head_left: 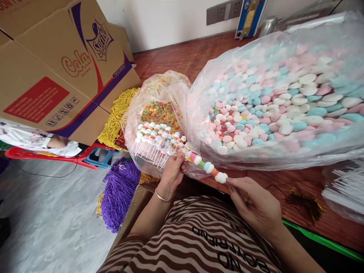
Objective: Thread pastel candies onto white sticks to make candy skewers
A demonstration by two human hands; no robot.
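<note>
A candy skewer (208, 167) of pastel candies and rings slants between my hands, white pieces at its lower right end. My left hand (174, 170) is closed round its upper end, by a small printed wrapper. The thumb and fingers of my right hand (254, 201) pinch at the white end; what lies between the fingertips is partly hidden. Just beyond my left hand, several finished-looking candy skewers (159, 132) with white sticks lie in a clear bag of small coloured rings (159, 113). A big clear bag of pink, blue and white candies (273, 102) lies to the right.
A printed cardboard box (51, 68) stands at the left. Gold bead strings (119, 113) and purple bead strings (121, 193) hang at the table's left edge. White sticks (347, 185) in a bag and dark gold ties (305, 201) lie on the wooden table (176, 47) at right.
</note>
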